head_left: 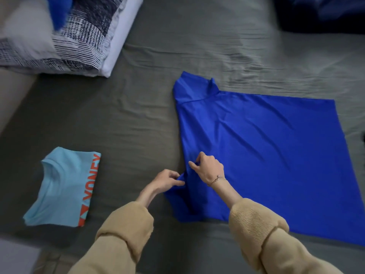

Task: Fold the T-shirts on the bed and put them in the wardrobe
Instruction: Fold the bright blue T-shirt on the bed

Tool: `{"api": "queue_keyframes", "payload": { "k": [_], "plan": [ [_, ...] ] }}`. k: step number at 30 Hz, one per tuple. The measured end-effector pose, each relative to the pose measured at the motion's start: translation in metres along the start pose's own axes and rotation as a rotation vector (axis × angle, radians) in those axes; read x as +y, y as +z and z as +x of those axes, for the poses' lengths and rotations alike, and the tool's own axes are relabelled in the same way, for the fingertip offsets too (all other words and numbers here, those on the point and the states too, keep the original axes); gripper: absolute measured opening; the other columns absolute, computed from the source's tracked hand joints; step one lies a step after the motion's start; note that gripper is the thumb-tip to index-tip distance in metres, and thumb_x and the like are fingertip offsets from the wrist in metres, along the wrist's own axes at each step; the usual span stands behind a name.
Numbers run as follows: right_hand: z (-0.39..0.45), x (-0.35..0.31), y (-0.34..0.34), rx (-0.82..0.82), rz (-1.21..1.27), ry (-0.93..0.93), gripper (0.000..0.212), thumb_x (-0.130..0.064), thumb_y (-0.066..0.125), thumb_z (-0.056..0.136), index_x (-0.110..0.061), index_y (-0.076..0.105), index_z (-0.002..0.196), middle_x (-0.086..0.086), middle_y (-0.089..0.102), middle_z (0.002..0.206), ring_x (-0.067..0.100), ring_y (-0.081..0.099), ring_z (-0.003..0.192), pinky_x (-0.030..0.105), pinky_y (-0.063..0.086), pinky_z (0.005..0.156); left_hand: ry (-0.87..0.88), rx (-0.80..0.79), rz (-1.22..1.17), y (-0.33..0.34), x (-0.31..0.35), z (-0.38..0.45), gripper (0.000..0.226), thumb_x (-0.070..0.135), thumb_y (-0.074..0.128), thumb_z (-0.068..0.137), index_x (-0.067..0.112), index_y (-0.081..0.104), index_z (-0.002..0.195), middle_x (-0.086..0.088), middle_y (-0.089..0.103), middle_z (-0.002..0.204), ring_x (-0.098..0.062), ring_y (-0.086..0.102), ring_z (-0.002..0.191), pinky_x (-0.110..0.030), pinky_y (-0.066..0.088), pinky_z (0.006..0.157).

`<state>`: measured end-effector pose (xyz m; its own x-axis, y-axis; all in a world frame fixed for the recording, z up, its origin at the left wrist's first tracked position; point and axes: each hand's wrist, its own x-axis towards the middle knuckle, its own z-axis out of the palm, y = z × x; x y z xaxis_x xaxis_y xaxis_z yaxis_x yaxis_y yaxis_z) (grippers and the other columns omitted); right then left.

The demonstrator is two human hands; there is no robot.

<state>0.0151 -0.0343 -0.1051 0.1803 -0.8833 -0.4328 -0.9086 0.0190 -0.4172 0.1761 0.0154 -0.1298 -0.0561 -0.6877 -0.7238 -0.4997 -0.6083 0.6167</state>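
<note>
I see left hand (167,179) pinching sleeve edge of royal-blue shiny T-shirt (256,147) | right hand (209,170) gripping same fabric just beside | shirt flat on grey-green wrinkled bedsheet (122,119) | folded light-blue T-shirt with orange lettering (63,188) well left

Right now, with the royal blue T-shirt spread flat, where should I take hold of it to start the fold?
Probably at the near sleeve of the blue T-shirt, where both hands already pinch it: left hand on the sleeve edge, right hand beside it. Come from the left, near side; that sleeve sticks out loose from the flat body, so it lifts easily.
</note>
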Motion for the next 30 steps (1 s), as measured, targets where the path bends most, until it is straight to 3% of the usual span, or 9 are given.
{"api": "queue_keyframes", "payload": {
  "k": [3, 5, 10, 14, 18, 21, 23, 26, 30],
  "plan": [
    [0.011, -0.011, 0.004, 0.053, -0.159, -0.015, 0.044, -0.052, 0.050, 0.090, -0.009, 0.053, 0.099, 0.005, 0.060, 0.094, 0.029, 0.061, 0.089, 0.029, 0.037, 0.064, 0.012, -0.038, -0.072, -0.010, -0.008, 0.001, 0.017, 0.021, 0.074, 0.078, 0.012, 0.061, 0.071, -0.008, 0.059, 0.079, -0.017, 0.051, 0.078, -0.031, 0.038, 0.074],
    [0.017, -0.013, 0.003, 0.030, -0.190, -0.036, 0.031, -0.040, 0.053, 0.091, -0.008, 0.054, 0.093, 0.007, 0.058, 0.092, 0.030, 0.060, 0.089, 0.029, 0.035, 0.062, 0.023, -0.076, -0.117, -0.013, -0.011, 0.002, 0.021, 0.020, 0.075, 0.077, 0.012, 0.056, 0.070, -0.010, 0.055, 0.078, -0.019, 0.048, 0.076, -0.032, 0.035, 0.072],
    [0.019, 0.008, -0.013, 0.023, 0.140, 0.093, 0.017, -0.019, 0.050, 0.084, -0.006, 0.055, 0.074, 0.006, 0.054, 0.069, 0.027, 0.048, 0.059, 0.027, 0.035, 0.051, -0.035, -0.201, -0.322, -0.025, -0.018, -0.010, 0.022, 0.012, 0.077, 0.074, 0.010, 0.056, 0.070, -0.008, 0.054, 0.068, -0.011, 0.049, 0.057, -0.019, 0.033, 0.050],
    [0.016, 0.034, -0.025, 0.046, 0.141, 0.240, 0.020, -0.022, 0.048, 0.083, -0.009, 0.053, 0.068, 0.010, 0.065, 0.075, 0.027, 0.051, 0.057, 0.028, 0.040, 0.057, -0.173, -0.296, -0.212, -0.050, -0.038, -0.021, 0.054, 0.038, 0.087, 0.052, 0.007, 0.060, 0.086, -0.009, 0.051, 0.077, -0.011, 0.047, 0.064, -0.020, 0.034, 0.057],
    [0.018, 0.042, -0.026, 0.015, 0.135, 0.231, 0.022, -0.023, 0.046, 0.084, -0.005, 0.057, 0.078, 0.010, 0.067, 0.085, 0.032, 0.060, 0.072, 0.034, 0.046, 0.065, -0.184, -0.043, -0.090, -0.049, -0.018, -0.011, 0.006, 0.021, 0.066, 0.087, 0.020, 0.064, 0.082, 0.008, 0.063, 0.068, -0.004, 0.054, 0.059, -0.017, 0.037, 0.056],
    [0.021, 0.031, -0.027, 0.037, 0.195, 0.174, 0.030, -0.041, 0.048, 0.089, -0.012, 0.056, 0.085, 0.004, 0.061, 0.083, 0.027, 0.055, 0.075, 0.031, 0.038, 0.064, -0.065, 0.197, -0.218, -0.036, 0.010, 0.018, 0.026, -0.002, 0.045, 0.095, 0.016, 0.057, 0.080, 0.007, 0.065, 0.064, 0.002, 0.055, 0.045, -0.008, 0.039, 0.048],
    [0.027, 0.023, -0.024, -0.016, 0.216, 0.117, 0.028, -0.042, 0.052, 0.089, -0.015, 0.052, 0.084, 0.001, 0.055, 0.079, 0.026, 0.052, 0.073, 0.030, 0.035, 0.060, -0.041, 0.192, -0.329, -0.020, 0.037, 0.033, 0.023, -0.002, 0.038, 0.097, 0.014, 0.052, 0.089, 0.001, 0.059, 0.074, -0.002, 0.055, 0.049, -0.008, 0.038, 0.046],
    [0.036, 0.019, -0.017, -0.107, 0.256, 0.038, 0.031, -0.023, 0.054, 0.090, -0.017, 0.034, 0.067, 0.001, 0.042, 0.066, 0.027, 0.043, 0.067, 0.033, 0.033, 0.054, -0.057, 0.150, -0.554, 0.002, 0.076, 0.048, 0.017, 0.011, 0.035, 0.101, 0.016, 0.047, 0.112, 0.001, 0.057, 0.076, -0.010, 0.049, 0.057, -0.016, 0.038, 0.049],
    [0.039, 0.027, -0.019, -0.175, 0.429, -0.002, 0.021, -0.018, 0.058, 0.088, -0.006, 0.047, 0.075, 0.005, 0.048, 0.071, 0.021, 0.042, 0.071, 0.027, 0.031, 0.058, -0.129, 0.050, -0.669, 0.001, 0.092, 0.059, 0.022, 0.032, 0.055, 0.092, 0.013, 0.066, 0.088, 0.003, 0.068, 0.064, -0.006, 0.058, 0.046, -0.017, 0.041, 0.044]
  ]
}}
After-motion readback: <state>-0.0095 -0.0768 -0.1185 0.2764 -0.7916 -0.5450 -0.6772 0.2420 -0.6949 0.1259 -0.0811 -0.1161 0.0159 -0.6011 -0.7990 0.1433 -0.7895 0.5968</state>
